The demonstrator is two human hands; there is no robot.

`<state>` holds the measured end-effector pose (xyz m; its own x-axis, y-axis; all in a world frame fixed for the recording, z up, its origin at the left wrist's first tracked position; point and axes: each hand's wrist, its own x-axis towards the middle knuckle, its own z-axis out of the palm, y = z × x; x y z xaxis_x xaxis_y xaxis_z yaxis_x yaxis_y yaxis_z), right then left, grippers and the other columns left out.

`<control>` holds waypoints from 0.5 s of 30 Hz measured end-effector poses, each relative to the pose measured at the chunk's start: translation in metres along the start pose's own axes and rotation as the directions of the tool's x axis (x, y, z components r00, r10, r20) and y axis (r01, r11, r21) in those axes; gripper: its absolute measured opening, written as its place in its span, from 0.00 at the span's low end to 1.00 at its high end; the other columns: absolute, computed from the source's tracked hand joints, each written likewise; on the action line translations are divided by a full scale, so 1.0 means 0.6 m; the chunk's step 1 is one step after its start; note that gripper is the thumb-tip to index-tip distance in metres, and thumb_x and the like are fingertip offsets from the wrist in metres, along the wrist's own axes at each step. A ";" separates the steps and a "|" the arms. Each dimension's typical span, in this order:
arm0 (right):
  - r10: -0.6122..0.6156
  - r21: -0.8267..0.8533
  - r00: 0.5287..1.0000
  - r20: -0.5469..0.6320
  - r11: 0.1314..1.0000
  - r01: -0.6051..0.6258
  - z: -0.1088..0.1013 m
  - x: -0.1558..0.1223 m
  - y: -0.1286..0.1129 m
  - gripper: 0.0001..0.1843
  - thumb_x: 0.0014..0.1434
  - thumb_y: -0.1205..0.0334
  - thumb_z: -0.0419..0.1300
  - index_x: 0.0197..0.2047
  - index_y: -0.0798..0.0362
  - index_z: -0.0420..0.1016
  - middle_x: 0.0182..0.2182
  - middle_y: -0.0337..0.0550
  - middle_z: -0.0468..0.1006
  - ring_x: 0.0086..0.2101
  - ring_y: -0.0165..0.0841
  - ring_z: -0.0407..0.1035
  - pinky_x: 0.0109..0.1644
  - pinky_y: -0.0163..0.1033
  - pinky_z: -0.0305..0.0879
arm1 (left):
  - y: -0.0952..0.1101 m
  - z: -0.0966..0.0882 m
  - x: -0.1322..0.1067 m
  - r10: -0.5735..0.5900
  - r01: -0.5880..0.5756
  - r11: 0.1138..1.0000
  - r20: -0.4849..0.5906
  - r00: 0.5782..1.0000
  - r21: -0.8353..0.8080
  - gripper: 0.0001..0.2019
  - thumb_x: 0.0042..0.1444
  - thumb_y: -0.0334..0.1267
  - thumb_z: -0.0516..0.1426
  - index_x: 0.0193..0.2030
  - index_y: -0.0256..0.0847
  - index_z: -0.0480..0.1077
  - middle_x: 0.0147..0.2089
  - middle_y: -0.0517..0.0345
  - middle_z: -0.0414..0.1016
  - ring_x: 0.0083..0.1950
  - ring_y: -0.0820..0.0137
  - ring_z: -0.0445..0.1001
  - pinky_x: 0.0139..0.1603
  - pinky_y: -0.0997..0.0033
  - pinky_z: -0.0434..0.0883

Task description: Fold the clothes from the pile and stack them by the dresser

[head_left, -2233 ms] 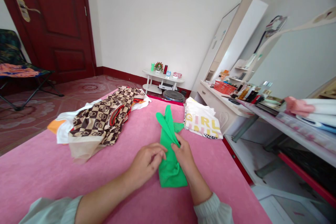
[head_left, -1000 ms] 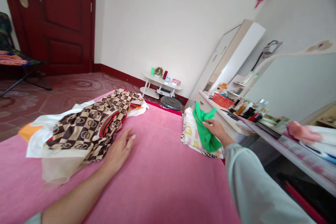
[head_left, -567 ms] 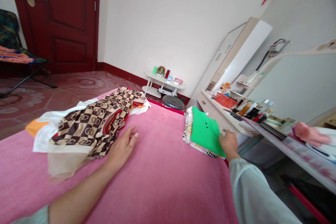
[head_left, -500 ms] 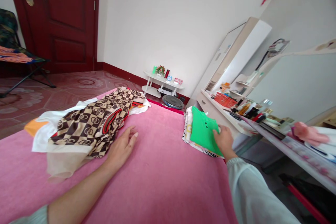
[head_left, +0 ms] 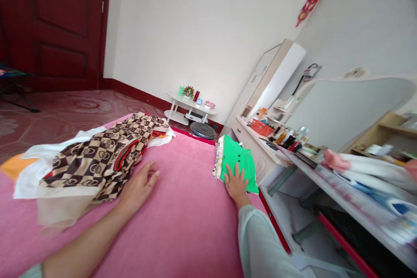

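Note:
My right hand (head_left: 236, 183) lies with spread fingers on a folded green shirt (head_left: 238, 159), which shows a few dark buttons. That shirt tops a small stack of folded white patterned clothes (head_left: 216, 168) near the right side of the pink bed cover (head_left: 189, 208). My left hand (head_left: 140, 185) rests on the cover with its fingers loosely apart, holding nothing. Just beyond it spreads a brown-and-beige checkered garment (head_left: 97, 163) with red-striped trim and a sheer beige edge. White cloth (head_left: 29, 178) and an orange piece (head_left: 13, 166) stick out from beneath it on the left.
A white dressing table (head_left: 267, 147) with an orange basket (head_left: 261, 127), bottles and a mirror (head_left: 365, 108) stands to the right. Beyond the bed are a low white stand (head_left: 192, 103) and a round dark object (head_left: 202, 130). A red door (head_left: 61, 30) is at the left.
My right hand has moved from the green shirt's right edge onto its front part, fingers now spread flat. The view has turned slightly right. My left hand stays beside the checkered garment.

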<state>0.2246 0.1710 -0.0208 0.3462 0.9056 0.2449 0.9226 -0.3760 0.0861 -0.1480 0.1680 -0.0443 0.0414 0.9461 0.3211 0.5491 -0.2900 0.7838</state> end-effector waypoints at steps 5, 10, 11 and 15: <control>-0.027 0.061 1.000 0.002 0.998 0.027 0.009 -0.085 -0.011 0.32 0.64 0.43 0.38 0.69 0.39 0.40 0.70 0.36 0.30 0.66 0.52 0.24 0.62 0.63 0.39 | -0.025 0.008 0.004 0.065 -0.065 0.998 0.030 0.997 0.000 0.23 0.59 0.47 0.48 0.59 0.38 0.59 0.51 0.49 0.73 0.49 0.63 0.74 0.53 0.64 0.68; -0.069 0.194 0.983 0.173 0.980 0.035 -0.022 -0.161 -0.018 0.34 0.64 0.40 0.34 0.69 0.42 0.42 0.70 0.39 0.34 0.67 0.48 0.30 0.64 0.60 0.36 | -0.045 0.008 0.005 0.135 -0.134 0.991 0.062 0.989 -0.013 0.22 0.57 0.45 0.49 0.56 0.37 0.63 0.51 0.50 0.74 0.49 0.64 0.74 0.53 0.66 0.69; -0.078 0.208 0.978 0.192 0.977 0.037 -0.029 -0.176 -0.018 0.34 0.64 0.40 0.34 0.69 0.42 0.42 0.70 0.40 0.36 0.67 0.47 0.32 0.65 0.60 0.35 | -0.048 0.007 0.006 0.146 -0.145 0.989 0.071 0.987 -0.020 0.22 0.56 0.45 0.50 0.55 0.37 0.64 0.51 0.50 0.74 0.49 0.64 0.74 0.54 0.66 0.68; -0.120 0.249 0.976 0.181 0.966 0.072 -0.053 -0.239 -0.018 0.34 0.64 0.40 0.34 0.69 0.44 0.44 0.69 0.44 0.41 0.67 0.45 0.34 0.65 0.59 0.33 | -0.042 -0.001 0.002 0.180 -0.179 0.984 0.133 0.975 -0.019 0.20 0.55 0.45 0.52 0.51 0.38 0.68 0.52 0.53 0.75 0.51 0.63 0.73 0.56 0.66 0.67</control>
<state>0.1598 0.0389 -0.0259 0.2584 0.9645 0.0544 0.9584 -0.2488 -0.1399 -0.1621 0.1762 -0.0634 0.2501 0.8892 0.3832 0.5172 -0.4572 0.7235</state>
